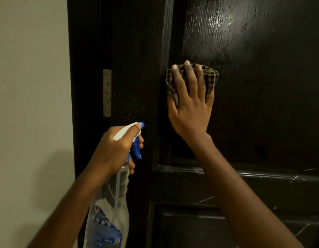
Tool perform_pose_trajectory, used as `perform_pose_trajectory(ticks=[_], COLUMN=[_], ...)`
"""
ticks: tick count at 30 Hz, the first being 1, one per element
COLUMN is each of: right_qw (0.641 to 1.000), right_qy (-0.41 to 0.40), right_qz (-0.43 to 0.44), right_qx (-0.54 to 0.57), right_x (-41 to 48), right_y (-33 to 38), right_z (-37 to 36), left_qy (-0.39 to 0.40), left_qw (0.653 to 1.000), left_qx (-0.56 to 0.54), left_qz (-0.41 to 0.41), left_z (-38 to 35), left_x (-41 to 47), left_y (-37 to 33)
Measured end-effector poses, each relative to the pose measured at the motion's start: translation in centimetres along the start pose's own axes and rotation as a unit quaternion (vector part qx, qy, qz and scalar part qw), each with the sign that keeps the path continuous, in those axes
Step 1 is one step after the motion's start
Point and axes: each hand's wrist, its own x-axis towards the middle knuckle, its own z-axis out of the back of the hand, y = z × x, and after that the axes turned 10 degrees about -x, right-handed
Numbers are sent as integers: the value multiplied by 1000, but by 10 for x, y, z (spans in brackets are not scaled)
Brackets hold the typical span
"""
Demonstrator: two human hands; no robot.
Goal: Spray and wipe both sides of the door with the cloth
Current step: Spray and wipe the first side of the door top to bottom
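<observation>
Nearly upright spray bottle [108,212], left hand [115,149] fingers curled round its neck, nozzle [142,124] toward door [262,86], right hand [190,111] straight fingers pressing checked cloth [211,77] against it.

Bare door [262,104] rt of cloth [211,77]; bottle [108,221] left

A home interior — dark panelled door [244,122], metal hinge [107,93], plain painted wall [30,86].

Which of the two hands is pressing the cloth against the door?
The right hand, fingers spread flat over the checked cloth on the upper panel of the door. The left hand instead grips the spray bottle.
</observation>
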Motion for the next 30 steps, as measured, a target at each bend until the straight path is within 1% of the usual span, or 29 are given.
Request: perform_pose_trajectory(ticks=[3, 7, 10, 12, 15, 17, 20, 23, 25, 27, 30], right_qw=[998, 996, 992, 989, 993, 997, 998, 993, 993, 994, 996], right_qy=[10, 44, 73, 84, 75, 60, 43, 38, 30, 24, 29], right_qz=[54, 66, 98, 115, 91, 50, -31, -70, -65, -39, 54], right_qx=[-38, -35, -31, -35, -30, -16, 43, 81, 92, 99, 62], right_x=[-28, -101, -164, -184, -173, -151, -105, -59, -35, -16, -3], right_y=[7, 13, 11, 8, 9, 15, 26, 35, 41, 51, 72], right_z=[-5, -13, -16, -16, -17, -16, -11, -7, -4, -4, -8], left_qy=[-36, -57, -58, -48, -36, -32, -27, -18, -25, -42, -82], left_qw=[999, 998, 997, 998, 999, 999, 999, 1000, 1000, 999, 996], left_qx=[-2, 6, 16, 12, 10, 5, 5, 7, 9, 6, 3], left_qz=[-27, -36, -47, -49, -37, -29, -19, -6, 4, 3, -28], left_z=[10, 14, 14, 15, 16, 17, 22, 29, 36, 43, 57], left_x=[1, 2, 2, 0, -2, -5, -8, -8, -9, -11, -15], left_y=[3, 1, -2, -4, -5, -4, -2, 0, 0, 0, 3])
